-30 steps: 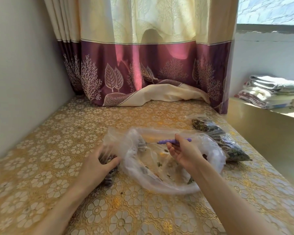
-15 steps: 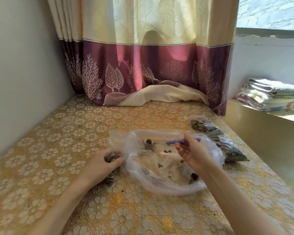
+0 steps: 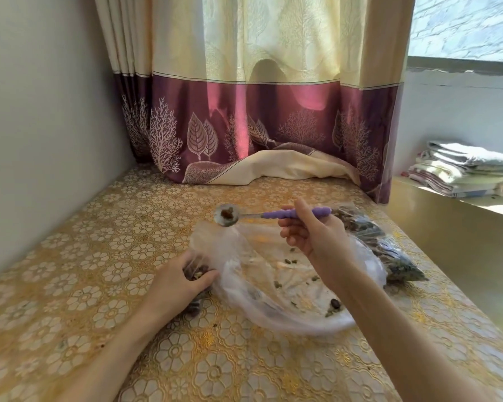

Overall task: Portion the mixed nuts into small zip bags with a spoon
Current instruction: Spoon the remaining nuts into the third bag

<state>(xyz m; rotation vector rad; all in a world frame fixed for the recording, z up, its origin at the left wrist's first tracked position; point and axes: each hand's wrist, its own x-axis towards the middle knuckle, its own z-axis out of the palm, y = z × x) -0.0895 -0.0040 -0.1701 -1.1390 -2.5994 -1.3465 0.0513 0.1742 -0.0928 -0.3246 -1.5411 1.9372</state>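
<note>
The right hand pinches the purple handle of the spoon, its bowl holding a few nuts above the far edge of the large clear bag. The left hand curls its grip round a small zip bag of nuts on the gold-patterned surface. Filled bags lie to the right.

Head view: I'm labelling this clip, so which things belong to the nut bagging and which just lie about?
In use: spoon, big clear bag, small bag, filled bags, left hand, right hand.
Lying about: curtain, folded towels.
</note>
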